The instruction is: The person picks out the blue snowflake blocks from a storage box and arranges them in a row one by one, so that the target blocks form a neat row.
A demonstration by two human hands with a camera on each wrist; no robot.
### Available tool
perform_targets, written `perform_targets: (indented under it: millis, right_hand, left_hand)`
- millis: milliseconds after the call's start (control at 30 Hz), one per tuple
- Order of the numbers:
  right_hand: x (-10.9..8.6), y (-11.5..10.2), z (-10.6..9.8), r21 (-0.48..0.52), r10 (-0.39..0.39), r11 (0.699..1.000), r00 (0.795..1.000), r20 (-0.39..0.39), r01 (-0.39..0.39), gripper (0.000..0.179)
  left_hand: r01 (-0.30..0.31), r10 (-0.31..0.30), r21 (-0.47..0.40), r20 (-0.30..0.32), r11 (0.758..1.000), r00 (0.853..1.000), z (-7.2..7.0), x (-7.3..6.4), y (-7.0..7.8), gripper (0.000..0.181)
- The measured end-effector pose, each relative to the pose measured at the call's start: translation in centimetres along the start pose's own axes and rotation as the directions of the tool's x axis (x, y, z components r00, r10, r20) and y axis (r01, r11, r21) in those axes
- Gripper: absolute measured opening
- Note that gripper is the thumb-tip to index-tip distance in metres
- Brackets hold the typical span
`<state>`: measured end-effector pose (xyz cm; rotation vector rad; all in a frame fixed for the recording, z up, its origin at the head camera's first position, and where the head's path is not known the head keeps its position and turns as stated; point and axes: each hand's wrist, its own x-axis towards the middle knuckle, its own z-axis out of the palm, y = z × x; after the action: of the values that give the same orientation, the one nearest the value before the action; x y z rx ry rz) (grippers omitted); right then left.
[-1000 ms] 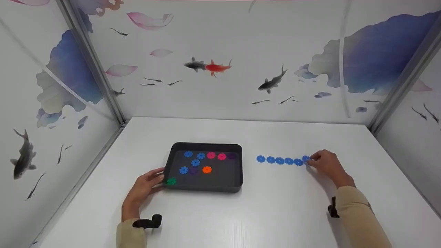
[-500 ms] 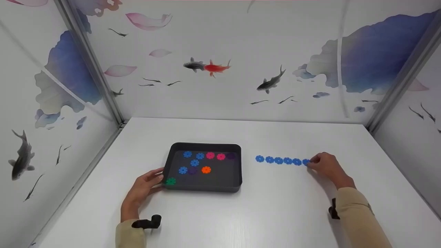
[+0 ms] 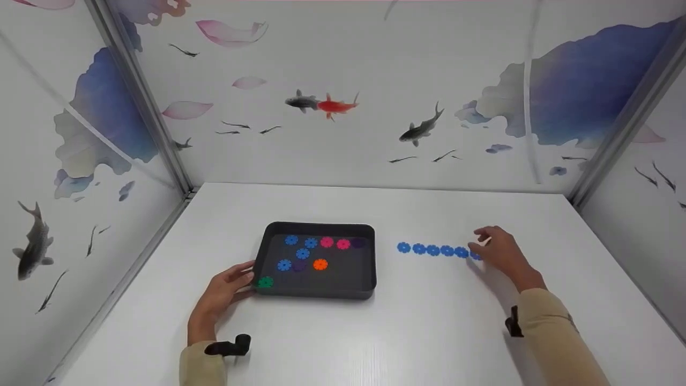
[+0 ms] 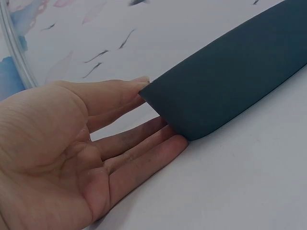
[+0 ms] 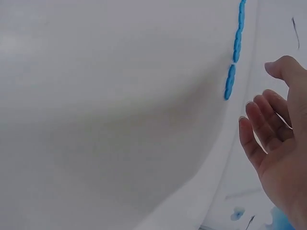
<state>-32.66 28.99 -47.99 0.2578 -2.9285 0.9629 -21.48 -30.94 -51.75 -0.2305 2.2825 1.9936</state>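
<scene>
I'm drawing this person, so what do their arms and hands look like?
The left sleeve and right sleeve are long and tan. The left hand and right hand wear no gloves. A small black gadget sits at each wrist; the left one ends in a rounded knob.

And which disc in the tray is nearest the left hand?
The green disc, in the near-left corner of the tray: the only green one, closer to the left hand than any other.

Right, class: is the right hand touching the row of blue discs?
Apart. The right wrist view shows a clear gap between the right hand and the row of blue discs.
</scene>
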Motion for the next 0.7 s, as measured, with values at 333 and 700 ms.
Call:
perform_targets:
  millis: [333, 700]
  right_hand:
    - [1.7, -5.8, 2.6, 0.11, -0.129, 0.984, 0.985, -0.117, 0.142, 0.051]
    - [2.6, -12.1, 5.5, 0.141, -0.252, 0.955, 0.965, -0.078, 0.26, 0.045]
  left_hand:
    - [0.006, -0.006, 0.006, -0.005, 1.0, 1.0, 0.1, -0.1, 0.3, 0.052]
    - [0.02, -0.02, 0.003, -0.006, 1.0, 1.0, 0.1, -0.2, 0.4, 0.051]
